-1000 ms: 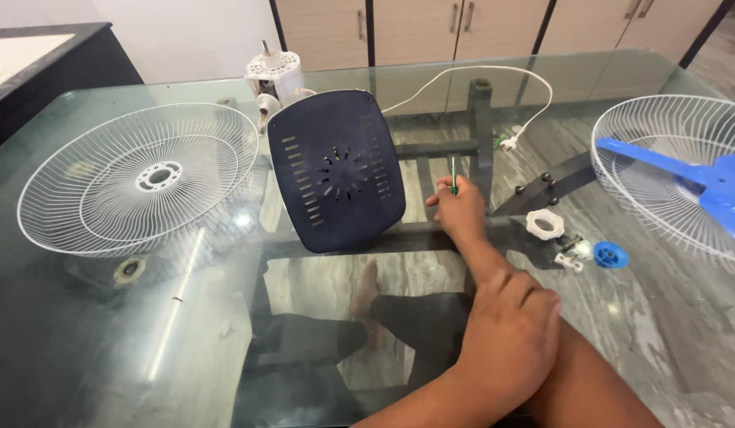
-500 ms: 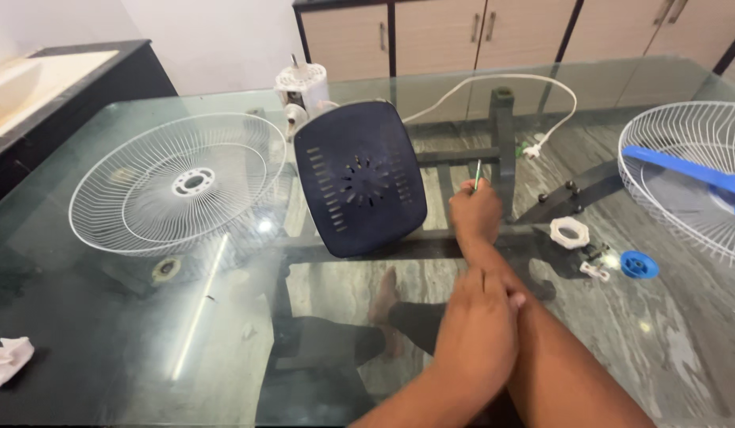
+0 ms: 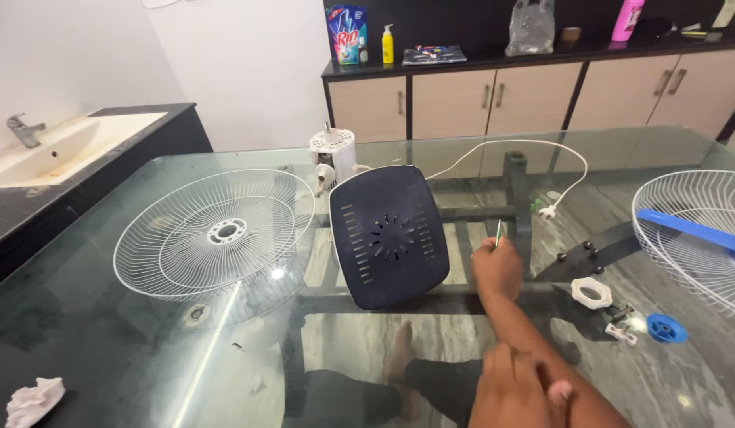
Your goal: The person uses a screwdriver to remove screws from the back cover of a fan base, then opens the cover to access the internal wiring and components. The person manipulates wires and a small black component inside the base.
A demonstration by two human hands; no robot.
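A white wire fan guard point(image 3: 215, 234) lies flat on the glass worktop point(image 3: 106, 349). A crumpled white cloth point(image 3: 34, 402) sits at its near-left corner. A white ring nut point(image 3: 592, 292) and blue cap point(image 3: 666, 328) rest right.

The table point(image 3: 106, 349) is clear, glossy glass, smooth and mirror-bright, with glare streaks left of the dark blue motor cover point(image 3: 389, 236). That cover is matt moulded plastic with cut slots. Left of it lies a fan guard point(image 3: 215, 232) of thin white-coated wire, and behind it a white plastic motor housing point(image 3: 333, 150). Right of the cover, the right hand point(image 3: 498, 269) grips a thin tool point(image 3: 498, 233), apparently metal. Further right lie a white plastic ring nut point(image 3: 591, 292) and a glossy blue plastic cap point(image 3: 666, 328). The crumpled white wad point(image 3: 34, 401) far left looks like soft paper.
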